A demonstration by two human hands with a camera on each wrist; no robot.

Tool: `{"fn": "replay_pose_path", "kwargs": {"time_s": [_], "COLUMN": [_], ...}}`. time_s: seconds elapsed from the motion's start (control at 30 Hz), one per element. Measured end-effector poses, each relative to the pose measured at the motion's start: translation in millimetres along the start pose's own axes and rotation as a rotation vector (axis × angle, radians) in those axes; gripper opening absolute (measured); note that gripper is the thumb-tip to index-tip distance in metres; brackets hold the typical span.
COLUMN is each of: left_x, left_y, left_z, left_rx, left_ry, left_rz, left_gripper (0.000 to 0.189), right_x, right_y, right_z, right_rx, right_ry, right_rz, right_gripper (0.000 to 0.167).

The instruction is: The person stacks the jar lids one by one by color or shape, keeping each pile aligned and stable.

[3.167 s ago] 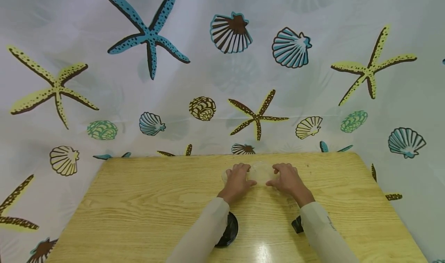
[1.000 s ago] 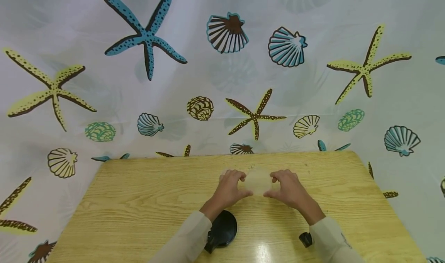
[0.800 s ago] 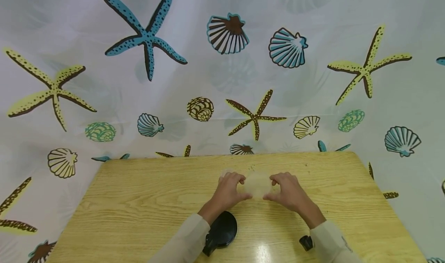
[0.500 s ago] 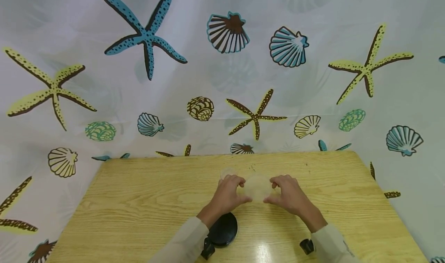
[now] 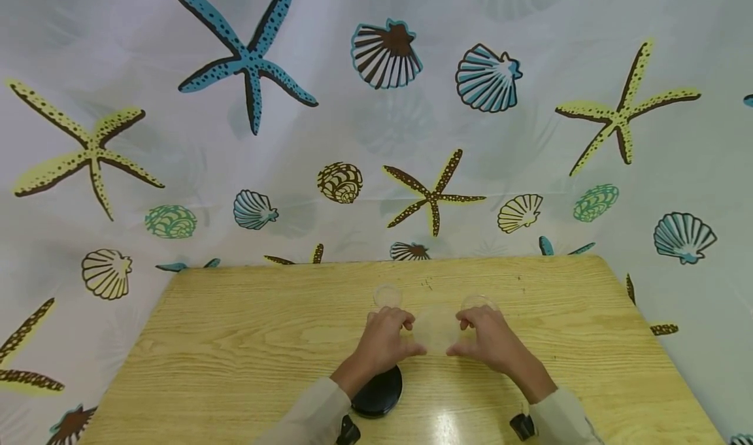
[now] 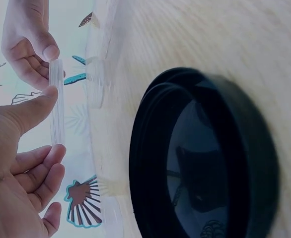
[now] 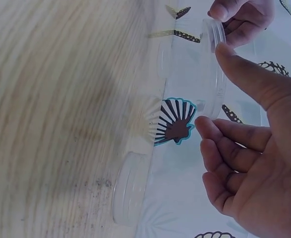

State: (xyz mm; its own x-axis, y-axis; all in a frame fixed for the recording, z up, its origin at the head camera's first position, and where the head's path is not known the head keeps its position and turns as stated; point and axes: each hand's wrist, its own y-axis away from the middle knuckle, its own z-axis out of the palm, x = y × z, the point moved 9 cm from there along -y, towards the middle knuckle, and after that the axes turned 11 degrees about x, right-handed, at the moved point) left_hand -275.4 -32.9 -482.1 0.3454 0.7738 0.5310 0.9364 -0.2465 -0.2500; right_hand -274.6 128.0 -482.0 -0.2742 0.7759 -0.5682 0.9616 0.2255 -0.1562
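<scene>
Between both hands is a clear, shallow round plastic dish, which looks like a petri dish, held edge-on to the wrist cameras. My left hand pinches one side of its rim with thumb and fingertips. My right hand pinches the opposite side. In the left wrist view, the dish stands off the table, with layered rims along its edge. The right wrist view shows the same dish between the thumb and fingers.
Smaller clear round pieces lie beyond the hands, one at left and one at right, partly hidden. A black rimmed round piece lies near my left forearm on the wooden table. A shell-and-starfish curtain hangs behind.
Both hands have drawn the clear dish from the table's far side toward me. The small clear pieces behind the hands now show more. The black round piece has stayed in place.
</scene>
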Motion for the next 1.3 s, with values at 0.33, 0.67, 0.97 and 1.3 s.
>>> {"fn": "replay_pose_path", "kwargs": {"time_s": [0.33,0.67,0.97,1.3], "left_x": [0.1,-0.2,-2.6,-1.9], "left_y": [10.1,21.0,25.5,32.3], "left_z": [4.4,11.9,16.1,18.1], "left_rx": [0.005,-0.035,-0.068,-0.06], "left_ry": [-0.008,-0.041,-0.028,-0.028], "left_rz": [0.004,-0.01,-0.049,-0.024], "left_gripper": [0.051,0.049,0.049,0.048], "right_x": [2.6,1.6,1.0,4.2], "right_y": [8.3,17.4,23.2,30.9], "right_z": [8.2,17.5,21.3,28.1], "right_rx": [-0.03,-0.073,-0.084,-0.058], "right_ry": [-0.002,0.014,-0.015,-0.012], "right_rz": [0.02,-0.001,-0.01,-0.013], "right_gripper": [0.061,0.062,0.063,0.065]}}
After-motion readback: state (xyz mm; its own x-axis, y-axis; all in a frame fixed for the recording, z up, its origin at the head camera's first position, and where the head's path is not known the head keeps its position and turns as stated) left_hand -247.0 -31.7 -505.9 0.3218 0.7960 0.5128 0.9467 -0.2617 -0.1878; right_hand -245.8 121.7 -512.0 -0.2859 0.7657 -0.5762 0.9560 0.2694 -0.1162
